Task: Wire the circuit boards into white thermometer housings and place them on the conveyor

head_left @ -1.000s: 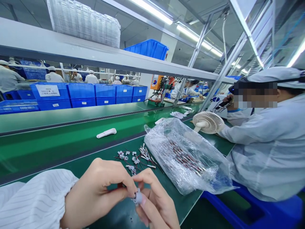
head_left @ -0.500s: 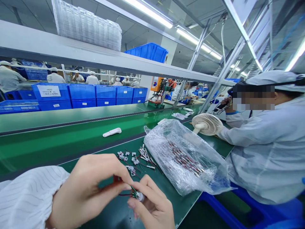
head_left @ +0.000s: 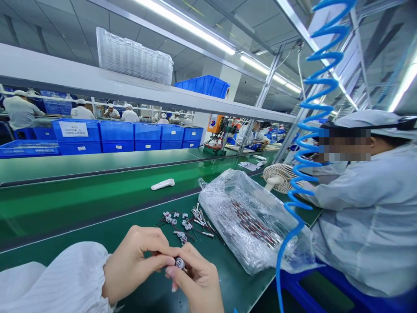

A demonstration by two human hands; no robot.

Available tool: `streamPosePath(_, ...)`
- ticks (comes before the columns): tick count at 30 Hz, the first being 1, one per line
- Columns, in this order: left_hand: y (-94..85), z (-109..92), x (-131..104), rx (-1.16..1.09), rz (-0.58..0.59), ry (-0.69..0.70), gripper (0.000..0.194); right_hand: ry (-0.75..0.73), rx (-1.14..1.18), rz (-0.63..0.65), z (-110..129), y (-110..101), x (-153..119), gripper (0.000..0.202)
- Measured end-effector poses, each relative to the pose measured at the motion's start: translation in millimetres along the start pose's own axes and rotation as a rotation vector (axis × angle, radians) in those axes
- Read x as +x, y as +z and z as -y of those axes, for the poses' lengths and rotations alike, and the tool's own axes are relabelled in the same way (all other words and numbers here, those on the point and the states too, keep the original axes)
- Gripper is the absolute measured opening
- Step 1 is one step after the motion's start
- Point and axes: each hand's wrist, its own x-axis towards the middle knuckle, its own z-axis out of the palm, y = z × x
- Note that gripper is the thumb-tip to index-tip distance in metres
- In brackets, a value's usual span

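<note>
Between both hands is a small round white part (head_left: 180,263), with dark slots on the face turned to me. My right hand (head_left: 199,274) pinches it from the right between thumb and fingers. My left hand (head_left: 141,261) is closed against its left side, thumb and forefinger pressed together at the part. Any wires on it are mostly hidden by the fingers. Just beyond my hands lie several small white clips or caps (head_left: 169,217) with thin wires. Next to them is a loose pile of silvery metal pieces (head_left: 199,215) on red and dark wires.
A clear plastic bag (head_left: 224,217) holds many wired metal pieces. A white handle-shaped shell (head_left: 163,184) lies on the green belt (head_left: 97,187). A blue coiled hose (head_left: 317,104) hangs at the right, before a small fan (head_left: 278,177) and a seated co-worker (head_left: 368,204).
The round part has turned its slotted face towards me, and the green and red wires seen before are now hidden. The view has shifted, bringing the blue coiled hose into sight.
</note>
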Motion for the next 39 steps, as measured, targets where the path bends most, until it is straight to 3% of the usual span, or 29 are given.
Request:
streamPosePath(3,-7.6,-4.3,-4.1,0.194,-0.001,0.169,0.022,0.021,0.025,0.013,-8.5,-2.3,-3.3,0.017)
streamPosePath(6,-12.2,-12.2,-8.9,0.243,-0.044,0.272,0.022,0.013,0.008,0.055,-9.7,-4.4,-7.2,0.014)
streamPosePath(10,-9.6,-14.5,-13.7,-0.043,-0.079,0.125,0.014,-0.076,-0.032,0.134,-4.8,-4.1,-12.5,0.021)
streamPosePath(12,-5.6,-11.3,-15.0,-0.234,-0.087,0.019,0.005,-0.091,-0.019,0.100,-1.3,-2.5,-14.5,0.022)
streamPosePath(14,-1.1,-7.7,-15.4,-0.289,-0.064,0.010,0.011,-0.097,-0.014,0.055,3.4,-0.5,-15.4,0.018)
streamPosePath(16,2.9,-5.7,-15.1,-0.222,-0.027,0.060,0.005,-0.102,-0.075,0.068,8.8,1.3,-15.1,0.015)
streamPosePath(20,7.7,-3.1,-13.6,-0.002,-0.076,0.142,0.022,-0.103,-0.164,0.091,13.2,4.2,-11.8,0.016)
streamPosePath(22,8.3,2.2,-10.4,0.146,-0.115,0.257,0.018,-0.084,-0.191,0.084,11.1,3.6,-6.7,0.016)
streamPosePath(24,6.4,12.0,-2.7,0.244,-0.137,0.369,0.019,-0.037,-0.315,0.163,8.8,-2.8,6.5,0.016)
streamPosePath(26,0.9,25.2,12.2,0.277,-0.189,0.347,0.019,0.018,-0.463,0.280,7.6,-19.2,33.7,0.020)
streamPosePath(29,-12.6,49.6,49.5,0.304,-0.295,0.148,0.018,0.043,-0.641,0.349,4.6,-64.6,105.3,0.052)
streamPosePath(34,-23.3,108.9,141.1,0.355,-0.334,-0.022,0.020,0.044,-1.037,0.361,-26.2,-146.9,256.0,0.022)
streamPosePath(39,-2.6,181.6,243.8,0.341,-0.291,-0.092,0.020,0.035,-1.260,0.424,-80.1,-182.5,358.0,0.028)
